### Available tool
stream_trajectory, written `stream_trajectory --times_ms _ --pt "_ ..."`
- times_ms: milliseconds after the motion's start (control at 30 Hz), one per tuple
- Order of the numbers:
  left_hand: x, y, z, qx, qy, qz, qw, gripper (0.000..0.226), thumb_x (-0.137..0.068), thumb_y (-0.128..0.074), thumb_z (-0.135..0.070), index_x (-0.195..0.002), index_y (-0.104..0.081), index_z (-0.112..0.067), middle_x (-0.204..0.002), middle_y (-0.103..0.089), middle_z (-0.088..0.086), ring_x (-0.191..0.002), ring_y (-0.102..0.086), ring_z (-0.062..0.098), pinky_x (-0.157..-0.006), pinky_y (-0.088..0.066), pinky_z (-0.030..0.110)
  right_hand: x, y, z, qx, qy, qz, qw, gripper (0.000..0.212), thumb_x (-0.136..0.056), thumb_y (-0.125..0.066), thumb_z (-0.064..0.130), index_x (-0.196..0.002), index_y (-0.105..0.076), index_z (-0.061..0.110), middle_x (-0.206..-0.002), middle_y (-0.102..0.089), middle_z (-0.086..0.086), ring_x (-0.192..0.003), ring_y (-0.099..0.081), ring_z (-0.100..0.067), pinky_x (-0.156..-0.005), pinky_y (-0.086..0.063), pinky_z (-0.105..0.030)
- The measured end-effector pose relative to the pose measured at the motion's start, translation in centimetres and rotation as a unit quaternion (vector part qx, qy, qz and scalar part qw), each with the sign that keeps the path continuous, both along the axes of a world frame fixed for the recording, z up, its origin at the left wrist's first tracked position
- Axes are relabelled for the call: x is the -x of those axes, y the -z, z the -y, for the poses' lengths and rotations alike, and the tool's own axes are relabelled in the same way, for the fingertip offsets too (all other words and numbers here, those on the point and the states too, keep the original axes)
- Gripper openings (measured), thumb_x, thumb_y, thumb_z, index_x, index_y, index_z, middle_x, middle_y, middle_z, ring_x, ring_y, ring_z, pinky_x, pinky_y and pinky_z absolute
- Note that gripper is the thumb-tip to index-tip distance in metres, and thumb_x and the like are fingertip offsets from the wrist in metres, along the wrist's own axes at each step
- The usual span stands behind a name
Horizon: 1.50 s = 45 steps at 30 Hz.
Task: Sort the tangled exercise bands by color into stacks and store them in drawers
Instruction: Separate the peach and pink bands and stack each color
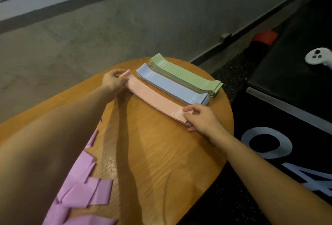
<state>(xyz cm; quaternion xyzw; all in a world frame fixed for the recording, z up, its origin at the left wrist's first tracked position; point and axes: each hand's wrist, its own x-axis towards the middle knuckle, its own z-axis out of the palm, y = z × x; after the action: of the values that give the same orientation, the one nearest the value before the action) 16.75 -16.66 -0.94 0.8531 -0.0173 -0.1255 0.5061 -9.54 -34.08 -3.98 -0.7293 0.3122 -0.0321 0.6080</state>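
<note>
- On a round wooden table [161, 153], a person laid out a pink band [154, 97] between both hands, its length running from the left hand [113, 81] down to the right hand [199, 118].
- The left hand pinched the far end of the pink band, fingers curled round it; the right hand pinched the near end the same way — the strip lay flat and straight on the wood between them.
- Just beyond the pink band, on the side away from the right wrist, sat a blue stack [172, 84], and touching that on its far side a green stack [185, 75] — both squared off and apparently finished.
- Below the left forearm, near the table's close edge, a loose heap of purple bands [84, 196] lay overlapping and unsorted.
- By that showing, the sorting looked past halfway: two colors stacked, pink being laid down, purple yet to be straightened.
- No drawer appeared in view, so the storing step seemed wholly undone.
- Beyond the right hand, off the table, a white controller [318, 59] rested on a dark surface.
</note>
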Motion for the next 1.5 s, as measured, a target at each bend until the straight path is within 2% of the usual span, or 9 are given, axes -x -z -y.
stream_trajectory --times_ms 133,433,567,700,833,1133,1233,1367,1500 --pt "-0.3 1.6 0.5 -0.026 -0.006 -0.003 1.000 0.030 -0.100 -0.061 -0.018 -0.129 -0.062 -0.024 -0.125 -0.060 0.007 -0.109 -0.064 0.023 -0.090 -0.058 0.036 0.2 0.5 0.4 0.093 -0.046 -0.027 0.994 0.010 -0.094 -0.065 0.027 -0.103 -0.067 0.031 -0.085 -0.064 0.002 -0.061 -0.062 -0.015 -0.050 -0.056 -0.029" --pt "0.2 2.2 0.6 -0.067 -0.022 0.012 0.997 0.034 -0.101 -0.059 -0.025 -0.135 -0.056 -0.026 -0.129 -0.058 0.003 -0.084 -0.062 0.012 -0.059 -0.051 0.022 1.1 0.7 0.2 0.178 -0.071 -0.024 0.981 0.022 -0.096 -0.061 0.038 -0.118 -0.064 0.035 -0.083 -0.060 0.009 -0.063 -0.061 -0.013 -0.049 -0.052 -0.026" --pt "1.0 1.1 -0.2 -0.078 -0.028 0.044 0.996 0.040 -0.097 -0.065 -0.030 -0.135 -0.053 -0.027 -0.146 -0.045 0.002 -0.110 -0.062 0.022 -0.084 -0.059 0.034 1.5 0.1 0.0 0.145 -0.062 -0.008 0.987 0.024 -0.096 -0.061 0.039 -0.119 -0.063 0.032 -0.081 -0.062 0.006 -0.056 -0.060 -0.012 -0.047 -0.053 -0.026" --pt "2.6 0.1 -2.3 -0.067 0.016 0.092 0.993 0.032 -0.100 -0.061 -0.028 -0.132 -0.056 -0.024 -0.143 -0.046 0.001 -0.105 -0.056 0.013 -0.070 -0.050 0.020 2.1 -1.3 -1.0 0.149 -0.052 0.013 0.987 0.024 -0.099 -0.057 0.037 -0.123 -0.060 0.032 -0.077 -0.065 0.003 -0.048 -0.058 -0.011 -0.042 -0.047 -0.023" --pt "4.8 -0.6 -6.0 -0.059 0.038 0.160 0.985 0.025 -0.098 -0.061 -0.025 -0.122 -0.065 -0.018 -0.131 -0.059 0.004 -0.116 -0.057 0.021 -0.098 -0.049 0.035 2.7 -2.5 -2.6 0.121 -0.081 0.031 0.989 0.025 -0.098 -0.055 0.033 -0.122 -0.058 0.039 -0.082 -0.066 -0.004 -0.053 -0.061 -0.019 -0.049 -0.058 -0.038" --pt "14.2 -0.6 -15.4 -0.061 0.093 0.176 0.978 0.012 -0.099 -0.059 -0.014 -0.106 -0.068 -0.018 -0.115 -0.066 0.004 -0.082 -0.064 0.007 -0.066 -0.046 0.011 3.7 -4.4 -8.6 0.087 -0.156 0.064 0.982 0.018 -0.100 -0.052 0.023 -0.108 -0.068 0.025 -0.069 -0.059 -0.006 -0.051 -0.054 -0.018 -0.044 -0.050 -0.028" --pt "16.9 -0.1 -18.7 -0.078 0.115 0.179 0.974 0.013 -0.098 -0.059 -0.009 -0.106 -0.068 -0.014 -0.115 -0.067 0.001 -0.089 -0.062 -0.005 -0.076 -0.047 0.008 3.5 -4.3 -11.0 0.086 -0.177 0.058 0.979 0.017 -0.099 -0.054 0.023 -0.097 -0.071 0.027 -0.067 -0.060 -0.006 -0.046 -0.053 -0.019 -0.043 -0.047 -0.028" --pt "20.0 1.1 -22.8 -0.085 0.112 0.180 0.974 0.017 -0.095 -0.061 -0.008 -0.103 -0.067 -0.021 -0.113 -0.068 0.000 -0.106 -0.062 0.013 -0.098 -0.048 0.033 3.6 -4.0 -14.1 0.085 -0.213 0.060 0.972 0.016 -0.099 -0.055 0.022 -0.094 -0.070 0.024 -0.065 -0.058 -0.006 -0.043 -0.052 -0.020 -0.041 -0.043 -0.026" --pt "22.8 2.2 -26.0 -0.131 0.140 0.230 0.954 0.024 -0.085 -0.052 -0.036 -0.102 -0.067 -0.027 -0.111 -0.066 -0.010 -0.107 -0.058 0.011 -0.098 -0.044 0.032 3.4 -3.0 -17.0 0.101 -0.223 0.073 0.967 0.013 -0.096 -0.056 0.019 -0.093 -0.068 0.025 -0.060 -0.054 0.001 -0.043 -0.050 -0.020 -0.042 -0.044 -0.030"
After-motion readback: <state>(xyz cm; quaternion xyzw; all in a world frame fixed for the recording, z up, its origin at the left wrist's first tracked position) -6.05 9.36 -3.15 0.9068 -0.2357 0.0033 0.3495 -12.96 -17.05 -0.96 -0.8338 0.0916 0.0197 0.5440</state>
